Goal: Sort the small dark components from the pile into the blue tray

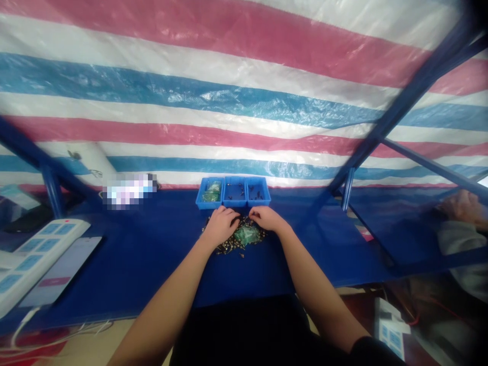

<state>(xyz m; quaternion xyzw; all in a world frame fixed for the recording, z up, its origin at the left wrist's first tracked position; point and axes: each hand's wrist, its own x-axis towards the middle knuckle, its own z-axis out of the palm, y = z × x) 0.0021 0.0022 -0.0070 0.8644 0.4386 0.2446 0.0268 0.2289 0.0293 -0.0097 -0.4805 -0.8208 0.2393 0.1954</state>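
The left hand (221,223) and right hand (266,218) curl over a loose heap of small brass-and-black metallic pieces (227,247) at 6 o'clock from three blue plastic bins (209,205), grip indiscernible; light fingertip pinches should separate pieces best.

pile of small parts (229,247) partly hidden by the left hand (219,225), anything between the fingers of the right hand (267,218) too small to tell, phone (63,269) text illegible, power strip (40,254) cut off at left, co-worker's sleeve (459,245) blurred at right
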